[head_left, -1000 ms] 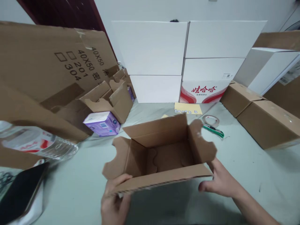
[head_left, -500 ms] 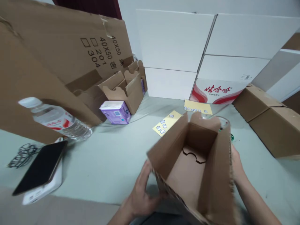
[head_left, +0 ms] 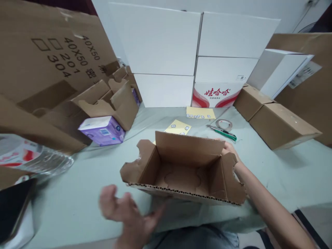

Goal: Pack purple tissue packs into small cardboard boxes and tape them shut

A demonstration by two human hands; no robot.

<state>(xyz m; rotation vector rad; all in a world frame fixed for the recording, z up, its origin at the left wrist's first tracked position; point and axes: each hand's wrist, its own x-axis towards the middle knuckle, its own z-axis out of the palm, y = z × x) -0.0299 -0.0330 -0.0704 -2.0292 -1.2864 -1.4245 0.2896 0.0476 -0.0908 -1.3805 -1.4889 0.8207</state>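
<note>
Got an open cardboard box (head_left: 181, 173) sitting on the pale table (head_left: 293, 173), flaps folded out, right hand (head_left: 228, 148) curled against its far corner, left hand (head_left: 127, 211) spread just off the front edge (bit blurry), utility knife (head_left: 223, 133) beyond.

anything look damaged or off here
The open cardboard box looks bitten at first glance: both side flaps have curved notches in their edges. Because the two match, they are probably cut that way, not torn. A water bottle also lies on its side at the left.
</note>
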